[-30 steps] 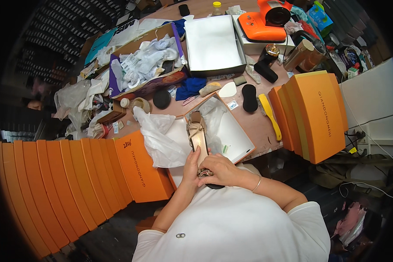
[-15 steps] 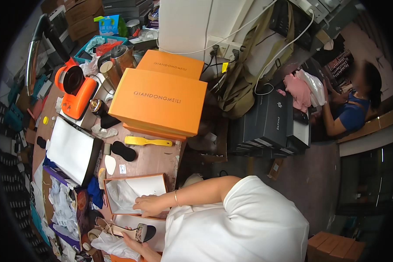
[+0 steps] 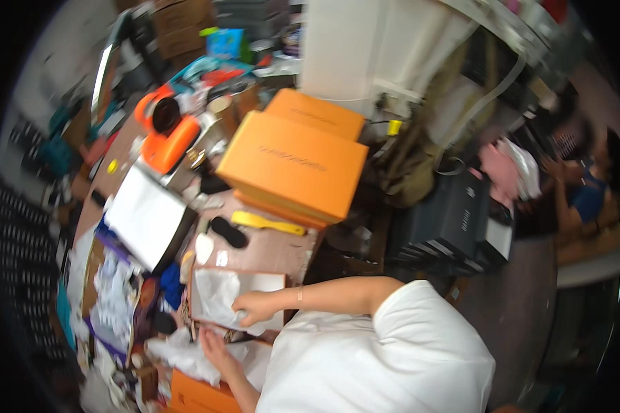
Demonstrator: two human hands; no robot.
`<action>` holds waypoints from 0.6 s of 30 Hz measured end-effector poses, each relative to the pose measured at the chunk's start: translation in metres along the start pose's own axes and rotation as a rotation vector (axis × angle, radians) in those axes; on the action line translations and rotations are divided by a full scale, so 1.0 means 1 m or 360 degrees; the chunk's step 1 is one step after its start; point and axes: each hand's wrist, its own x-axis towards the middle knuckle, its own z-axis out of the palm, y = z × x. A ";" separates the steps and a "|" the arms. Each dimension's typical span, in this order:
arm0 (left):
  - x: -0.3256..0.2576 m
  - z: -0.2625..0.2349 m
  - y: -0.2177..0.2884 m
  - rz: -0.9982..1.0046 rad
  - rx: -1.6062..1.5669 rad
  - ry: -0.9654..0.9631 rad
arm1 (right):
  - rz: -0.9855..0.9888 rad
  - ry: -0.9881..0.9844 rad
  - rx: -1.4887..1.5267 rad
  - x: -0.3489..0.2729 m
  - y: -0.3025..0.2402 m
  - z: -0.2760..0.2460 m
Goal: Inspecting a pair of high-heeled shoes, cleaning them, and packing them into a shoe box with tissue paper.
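Observation:
My right hand (image 3: 258, 307), with a thin bracelet at the wrist, is closed over the shallow orange-edged box (image 3: 269, 281). Its fingertips pinch pale tissue paper, part of the white sheet (image 3: 213, 292) lining that box. Lower down, my left hand (image 3: 218, 350) has its fingers stretched out above crumpled white tissue paper (image 3: 179, 352). A dark, patterned piece (image 3: 237, 336), perhaps part of the sandal, shows between the hands beside the box; blur and the hands hide most of it. An orange box part (image 3: 200, 394) lies below my left hand.
Stacked orange boxes (image 3: 293, 158) stand beyond a yellow brush (image 3: 269, 222) and a black oval pad (image 3: 228, 233). Left are a white-topped box (image 3: 148, 217), an orange device (image 3: 169, 141) and a bin of crumpled paper (image 3: 117, 292). Dark boxes (image 3: 448, 213) and another person (image 3: 585, 193) are at right.
The view has shifted, so the scene sits further right. My left hand held a patterned sandal with a black toe; now its fingers are stretched out. My right hand has closed on tissue paper.

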 end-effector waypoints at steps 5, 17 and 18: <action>0.009 0.039 -0.013 -0.0320 -0.0578 -0.0237 | -0.0408 0.0124 -0.0483 -0.029 -0.060 0.004; -0.013 -0.006 0.010 -0.0086 0.0115 -0.0800 | -0.0330 0.0339 0.0059 -0.006 -0.112 -0.105; -0.026 0.005 0.032 -0.0019 0.0254 -0.0977 | -0.0273 0.0001 0.0065 -0.005 -0.103 -0.106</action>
